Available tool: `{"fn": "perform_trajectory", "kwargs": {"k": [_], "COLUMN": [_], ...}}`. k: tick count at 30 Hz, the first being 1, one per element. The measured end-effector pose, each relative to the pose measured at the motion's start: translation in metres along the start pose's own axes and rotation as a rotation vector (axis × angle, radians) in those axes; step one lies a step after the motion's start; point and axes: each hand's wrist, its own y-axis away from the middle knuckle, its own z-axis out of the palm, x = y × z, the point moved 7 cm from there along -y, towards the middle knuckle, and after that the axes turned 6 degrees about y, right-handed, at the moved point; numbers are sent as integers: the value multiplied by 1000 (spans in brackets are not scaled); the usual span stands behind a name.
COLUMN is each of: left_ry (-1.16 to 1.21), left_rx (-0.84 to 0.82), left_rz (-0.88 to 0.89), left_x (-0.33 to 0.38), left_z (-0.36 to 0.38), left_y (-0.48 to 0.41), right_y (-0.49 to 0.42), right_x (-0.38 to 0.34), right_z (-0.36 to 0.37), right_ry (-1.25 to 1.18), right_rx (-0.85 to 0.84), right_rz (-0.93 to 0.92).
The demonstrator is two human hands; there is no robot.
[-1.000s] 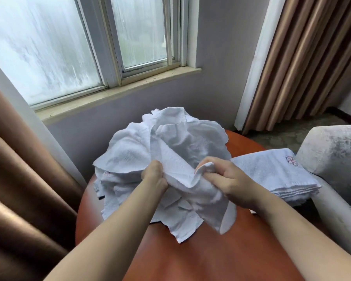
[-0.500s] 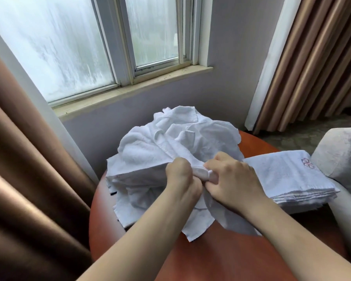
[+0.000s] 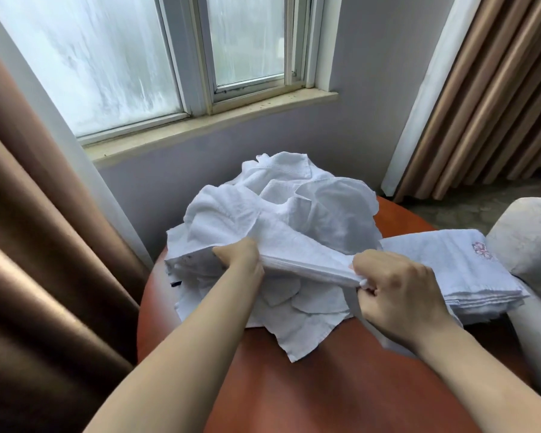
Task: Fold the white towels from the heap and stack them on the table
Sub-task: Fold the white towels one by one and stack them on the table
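Nearest the camera, two bare forearms reached out over the round reddish-brown table (image 3: 325, 385). The left hand (image 3: 241, 260) was curled into a fist around one end of a white towel (image 3: 303, 254), knuckles up. The right hand (image 3: 397, 285) pinched the other end between its thumb and curled fingers. Half a second earlier the two hands had been bunched together, almost touching, at the front of the pile. Now they were well apart, and the towel's gathered edge ran taut between them in a straight band, lower on the right. White cloth hung below the band and trailed onto the table, with one corner pointing toward the person. How much of that cloth belonged to the held towel could not be told.

Behind the hands, the heap (image 3: 294, 195) of crumpled white towels sat on the far left part of the table, much as before. The stack (image 3: 450, 270) of folded towels lay flat to its right, touching its edge, with a red embroidered mark (image 3: 481, 250) on top near the far corner. A pale armchair (image 3: 531, 239) stood just beside the stack. Farther back were the grey wall, the window sill (image 3: 213, 123) and the fogged window (image 3: 107, 57), with the left curtain (image 3: 28, 245) and the right curtain (image 3: 497, 104), both brown, at the sides.
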Motion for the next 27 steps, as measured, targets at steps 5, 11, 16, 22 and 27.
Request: {"fn": "perform_trajectory", "kwargs": {"k": [5, 11, 16, 22, 27], "left_ry": [103, 269, 213, 103, 273], "left_rx": [92, 151, 133, -48, -164], "left_rz": [45, 151, 173, 146, -19], "left_x": [4, 15, 20, 14, 0], "left_z": [-14, -17, -25, -7, 25], "left_y": [-20, -10, -16, 11, 55], "right_y": [15, 32, 29, -9, -36], "right_x": [45, 97, 106, 47, -42], "right_z": [10, 44, 59, 45, 34], "right_ry": [68, 51, 55, 91, 52], "right_rx": [-14, -63, -219, -477, -533], "right_rz": [159, 421, 558, 326, 54]}}
